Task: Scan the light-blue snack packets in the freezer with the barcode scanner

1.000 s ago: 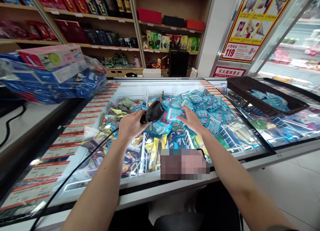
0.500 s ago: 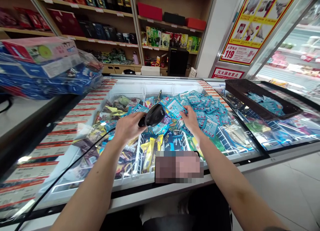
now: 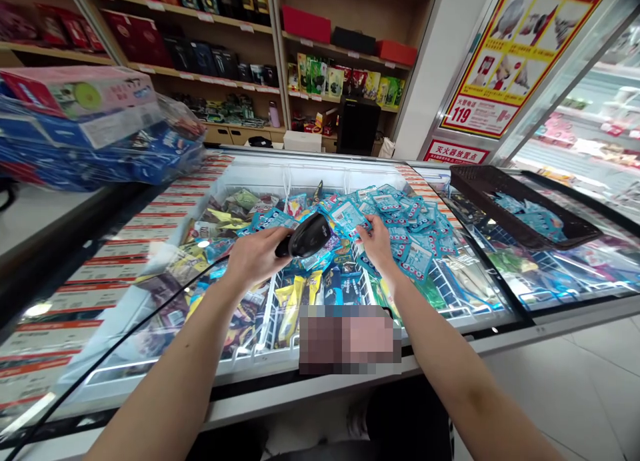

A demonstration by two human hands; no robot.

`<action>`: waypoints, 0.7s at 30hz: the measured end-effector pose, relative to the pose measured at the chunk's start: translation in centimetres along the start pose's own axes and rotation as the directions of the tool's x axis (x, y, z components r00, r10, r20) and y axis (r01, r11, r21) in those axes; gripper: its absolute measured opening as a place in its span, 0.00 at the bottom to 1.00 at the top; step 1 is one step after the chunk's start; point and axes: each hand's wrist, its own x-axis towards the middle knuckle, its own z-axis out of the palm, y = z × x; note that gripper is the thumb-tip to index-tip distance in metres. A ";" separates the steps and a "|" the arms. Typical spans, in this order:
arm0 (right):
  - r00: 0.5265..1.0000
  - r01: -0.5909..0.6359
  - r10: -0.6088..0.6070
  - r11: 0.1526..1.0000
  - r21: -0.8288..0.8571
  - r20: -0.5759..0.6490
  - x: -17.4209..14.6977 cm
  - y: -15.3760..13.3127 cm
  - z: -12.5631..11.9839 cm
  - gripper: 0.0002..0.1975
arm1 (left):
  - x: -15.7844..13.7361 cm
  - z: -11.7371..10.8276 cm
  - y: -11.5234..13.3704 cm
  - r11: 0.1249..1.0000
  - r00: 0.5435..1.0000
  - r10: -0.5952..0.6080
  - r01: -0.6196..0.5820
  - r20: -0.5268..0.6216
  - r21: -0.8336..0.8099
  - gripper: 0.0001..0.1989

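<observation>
My left hand [image 3: 256, 253] is wrapped round the handle of a black barcode scanner [image 3: 311, 235], whose head points right. A cable trails from it down to the lower left. My right hand [image 3: 376, 242] pinches a light-blue packet [image 3: 349, 216] by its near right corner, with a white label patch facing up in front of the scanner head. Beneath and beyond my right hand lies a pile of similar blue packets [image 3: 400, 211] on the chest freezer. Yellow-wrapped packs [image 3: 300, 298] show in a white wire basket below my hands.
A dark brown basket [image 3: 583, 234] with several blue packets stands on the freezer at right. Plastic-wrapped boxes [image 3: 107, 124] are stacked at left. Price labels [image 3: 125, 253] line the freezer's left side. A blurred-out object [image 3: 350, 341] lies at the front edge. Stocked shelves [image 3: 240, 81] stand behind.
The view has shifted slightly. Both hands keep their holds, and the scanner and blue packet stay close together in almost the same position.
</observation>
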 end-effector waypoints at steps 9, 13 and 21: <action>0.999 0.051 -0.051 0.998 -0.036 0.007 -0.2 -0.4 -0.4 0.18 | 0.0 -0.4 1.1 1.000 1.000 -0.006 0.006 0.002 -0.019 0.19; 0.996 0.093 -0.094 0.994 -0.052 -0.005 -0.2 -0.4 -0.3 0.17 | 0.0 -0.2 1.1 1.000 1.000 0.005 -0.006 -0.026 -0.026 0.20; 0.997 0.080 -0.080 0.995 -0.065 0.007 -0.4 -0.7 -0.5 0.17 | -0.1 -0.2 1.4 1.000 1.000 0.003 -0.003 -0.011 0.000 0.19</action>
